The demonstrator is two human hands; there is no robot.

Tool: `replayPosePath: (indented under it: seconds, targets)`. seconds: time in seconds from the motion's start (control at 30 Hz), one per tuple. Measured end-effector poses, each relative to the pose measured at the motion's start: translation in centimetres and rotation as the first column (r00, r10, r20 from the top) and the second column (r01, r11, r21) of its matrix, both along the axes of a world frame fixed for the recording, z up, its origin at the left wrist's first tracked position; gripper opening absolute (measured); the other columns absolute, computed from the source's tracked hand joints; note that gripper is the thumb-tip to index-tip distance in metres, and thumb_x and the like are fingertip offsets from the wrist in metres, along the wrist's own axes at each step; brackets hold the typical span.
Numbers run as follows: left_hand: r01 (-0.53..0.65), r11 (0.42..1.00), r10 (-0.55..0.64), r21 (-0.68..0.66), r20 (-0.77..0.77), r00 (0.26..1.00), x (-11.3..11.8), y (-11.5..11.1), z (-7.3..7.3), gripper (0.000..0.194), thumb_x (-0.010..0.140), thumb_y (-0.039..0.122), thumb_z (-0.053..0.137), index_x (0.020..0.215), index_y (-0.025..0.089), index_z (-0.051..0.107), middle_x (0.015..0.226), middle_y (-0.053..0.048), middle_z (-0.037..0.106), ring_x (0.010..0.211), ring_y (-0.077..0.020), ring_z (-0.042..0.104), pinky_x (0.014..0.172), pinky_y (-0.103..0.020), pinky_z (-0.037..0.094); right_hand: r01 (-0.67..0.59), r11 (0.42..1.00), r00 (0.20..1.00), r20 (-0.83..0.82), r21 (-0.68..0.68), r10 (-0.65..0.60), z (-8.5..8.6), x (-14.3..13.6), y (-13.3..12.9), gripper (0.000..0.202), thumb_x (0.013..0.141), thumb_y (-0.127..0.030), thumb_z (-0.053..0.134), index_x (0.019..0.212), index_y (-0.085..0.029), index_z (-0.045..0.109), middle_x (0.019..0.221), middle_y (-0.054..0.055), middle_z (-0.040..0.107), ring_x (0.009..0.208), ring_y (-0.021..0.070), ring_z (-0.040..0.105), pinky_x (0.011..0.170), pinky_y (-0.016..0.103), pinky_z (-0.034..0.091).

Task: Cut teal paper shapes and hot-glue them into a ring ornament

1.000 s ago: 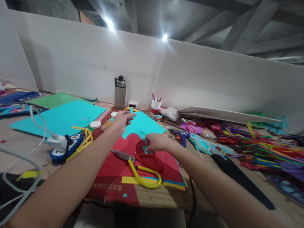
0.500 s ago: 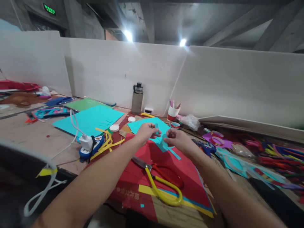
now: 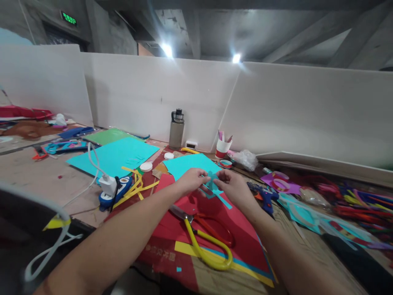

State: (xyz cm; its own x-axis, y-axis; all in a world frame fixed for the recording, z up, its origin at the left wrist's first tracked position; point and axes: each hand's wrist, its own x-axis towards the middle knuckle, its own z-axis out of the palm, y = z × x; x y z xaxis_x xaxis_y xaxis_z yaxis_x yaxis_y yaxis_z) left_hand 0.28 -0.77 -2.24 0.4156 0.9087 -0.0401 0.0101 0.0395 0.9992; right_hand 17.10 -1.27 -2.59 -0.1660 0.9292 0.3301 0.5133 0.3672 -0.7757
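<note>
Between my fingertips is a small blue-green paper piece (image 3: 211, 183), made of strips that seem to cross. My left hand (image 3: 193, 181) pinches it from one side, and the fingers of my right hand (image 3: 232, 185) are closed on its other side. Behind and below the hands lies a turquoise paper sheet (image 3: 184, 164), with a narrow turquoise strip (image 3: 225, 201) near it. Scissors (image 3: 211, 241) with one yellow and one red handle rest on the red paper (image 3: 242, 229) nearer to me. How the strips join is too small to make out.
At left are a larger turquoise sheet (image 3: 123, 153), yellow paper strips (image 3: 138, 184) and a blue power strip (image 3: 119, 190) with a white charger. A bottle (image 3: 176, 130) and a paper cup (image 3: 222, 147) stand at the back. A glue gun (image 3: 267, 198) lies at right.
My hands have come closer together. The paper piece, earlier held up by my left hand, now sits between the fingers of both. The view has shifted slightly.
</note>
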Motion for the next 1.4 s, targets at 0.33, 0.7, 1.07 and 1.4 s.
replayPosePath:
  seconds: [0.33,0.7,1.07,1.4]
  targets:
    - [0.068,0.997,-0.065,-0.048,0.066,0.996,0.2,-0.3,0.2,0.023,0.077,0.033,0.061,0.068,0.015,0.051,0.059,-0.003,0.062,0.056,-0.0158,0.065,0.048,-0.022,0.046,0.031,0.994,0.972,-0.229,-0.101,-0.053,-0.2,-0.5,-0.2,0.024,0.069,-0.038,0.062,0.079,-0.017,0.057,0.068,0.001,0.059,0.059,0.0146,0.055,0.056,0.028,0.047]
    - [-0.016,0.999,0.019,-0.038,0.07,0.997,0.3,-0.2,-0.1,0.024,0.069,0.034,0.069,0.068,0.014,0.056,0.053,0.0,0.058,0.051,-0.0114,0.058,0.052,-0.024,0.045,-0.006,0.983,0.908,-0.413,-0.185,-0.072,0.0,-0.8,-0.6,0.032,0.062,-0.041,0.069,0.081,-0.016,0.06,0.072,0.002,0.059,0.061,0.0117,0.054,0.055,0.024,0.047]
    - [0.003,0.995,0.005,-0.101,0.079,0.997,-0.1,-0.2,0.8,0.027,0.066,0.036,0.072,0.071,0.013,0.058,0.074,-0.01,0.069,0.054,-0.0113,0.061,0.045,-0.019,0.037,-0.017,0.989,0.905,-0.422,-0.149,-0.048,0.0,0.0,0.3,0.034,0.064,-0.037,0.064,0.092,-0.017,0.066,0.078,0.001,0.063,0.061,0.0109,0.053,0.058,0.026,0.047]
    - [0.012,0.997,-0.008,-0.07,0.058,0.998,-0.2,0.3,0.1,0.024,0.071,0.033,0.068,0.072,0.014,0.055,0.067,-0.005,0.066,0.047,-0.0077,0.056,0.042,-0.017,0.036,-0.052,0.986,0.865,-0.5,-0.158,-0.034,0.8,-0.1,-0.2,0.038,0.062,-0.028,0.064,0.1,-0.021,0.061,0.067,-0.006,0.048,0.051,0.0084,0.051,0.055,0.027,0.048]
